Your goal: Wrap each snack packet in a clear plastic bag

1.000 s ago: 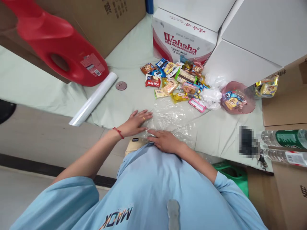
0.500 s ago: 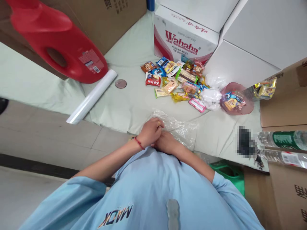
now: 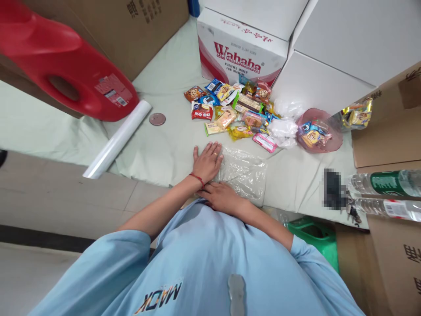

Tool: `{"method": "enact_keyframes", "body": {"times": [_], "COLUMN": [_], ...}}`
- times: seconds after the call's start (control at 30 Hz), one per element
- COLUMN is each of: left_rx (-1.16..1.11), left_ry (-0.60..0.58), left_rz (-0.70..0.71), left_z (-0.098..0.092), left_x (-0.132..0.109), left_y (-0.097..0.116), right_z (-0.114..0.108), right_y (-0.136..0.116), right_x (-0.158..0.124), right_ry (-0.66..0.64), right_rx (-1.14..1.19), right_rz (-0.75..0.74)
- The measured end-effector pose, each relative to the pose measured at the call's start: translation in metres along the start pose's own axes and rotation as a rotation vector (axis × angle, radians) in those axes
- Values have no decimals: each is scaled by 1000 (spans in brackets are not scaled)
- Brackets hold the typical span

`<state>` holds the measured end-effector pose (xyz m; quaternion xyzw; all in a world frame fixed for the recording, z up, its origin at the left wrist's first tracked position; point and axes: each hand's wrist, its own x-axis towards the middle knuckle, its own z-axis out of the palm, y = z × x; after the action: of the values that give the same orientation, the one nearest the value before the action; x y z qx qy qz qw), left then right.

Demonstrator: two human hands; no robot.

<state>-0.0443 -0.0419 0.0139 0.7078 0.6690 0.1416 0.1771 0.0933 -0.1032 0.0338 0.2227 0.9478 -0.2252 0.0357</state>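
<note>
A clear plastic bag (image 3: 248, 169) lies spread on the light green cloth (image 3: 171, 153) near the table's front edge. My left hand (image 3: 207, 162) rests flat on its left side, fingers apart and pointing away from me. Closer to my body, my right hand (image 3: 222, 197) lies palm down along the bag's near edge, its fingers stretched out to the left. Beyond the bag is a pile of wrapped snacks (image 3: 226, 118). Beside the pile, a pink bowl (image 3: 337, 140) holds more snack packets.
At the left stand a big red jug (image 3: 108, 87) and a white roll (image 3: 118, 140), near a round brown lid (image 3: 157, 119). A Wahaba box (image 3: 241, 52) is behind the snacks. Two plastic bottles (image 3: 388, 182) lie at the right, by keys (image 3: 353, 215).
My left hand has moved forward off my right one and spread its fingers. My right fingers have straightened. The crumpled bag now lies flatter. The view has shifted slightly.
</note>
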Motion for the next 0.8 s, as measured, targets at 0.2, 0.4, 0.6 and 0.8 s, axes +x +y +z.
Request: {"method": "enact_keyframes", "body": {"times": [0.2,0.4,0.6,0.8], "left_rx": [-97,-150,-137,-80], "left_ry": [247,223,157,117], "left_rz": [-14,142,128,163], "left_z": [4,1,2,2], "left_x": [-1,-5,0,-1], "left_y": [-13,-26,-21,-15], "right_z": [3,-5,-51,-70], "right_y": [5,7,31,99], "right_x": [-1,-1,-23,-23], "right_ry": [-22,-52,96,409], "right_rx": [13,122,321,-93], "right_rz": [-11,-15,26,474]}}
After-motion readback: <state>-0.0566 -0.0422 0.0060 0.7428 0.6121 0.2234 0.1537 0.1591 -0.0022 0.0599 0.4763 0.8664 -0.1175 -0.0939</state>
